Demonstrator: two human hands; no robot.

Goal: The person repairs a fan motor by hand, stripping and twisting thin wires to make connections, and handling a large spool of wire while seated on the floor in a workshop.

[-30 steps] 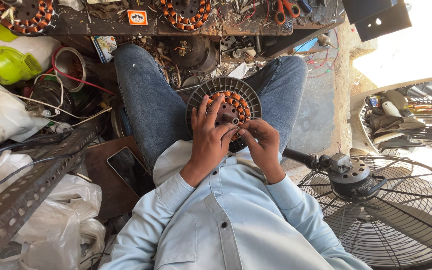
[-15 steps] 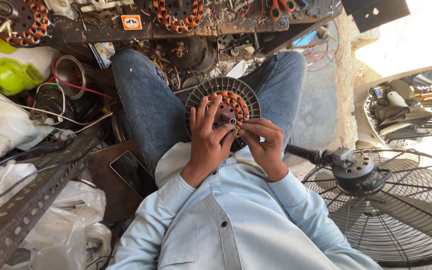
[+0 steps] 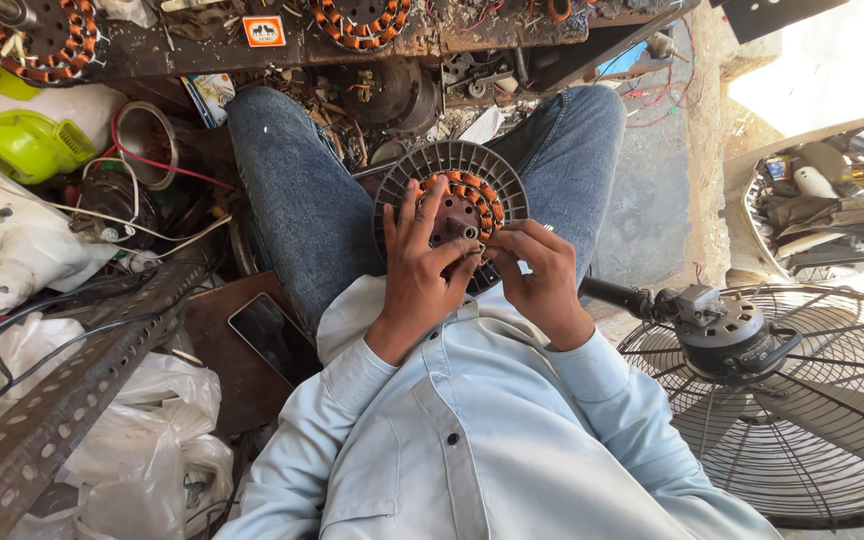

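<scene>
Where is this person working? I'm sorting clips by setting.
Likely a small fan or motor repair workshop. The left hand and right hand work a copper-wound stator, more wound stators sit on the cluttered bench, and a pedestal fan lies alongside.

1. A dark phone (image 3: pixel 274 337) lies on a brown board, below and left of the hands.
2. A perforated metal angle bar (image 3: pixel 62 400) slants farther left.
3. A large wire-guarded fan (image 3: pixel 802 400) sits to the right.
4. 2 copper-wound stators (image 3: pixel 30 35) (image 3: pixel 360 20) rest above, well apart.
</scene>
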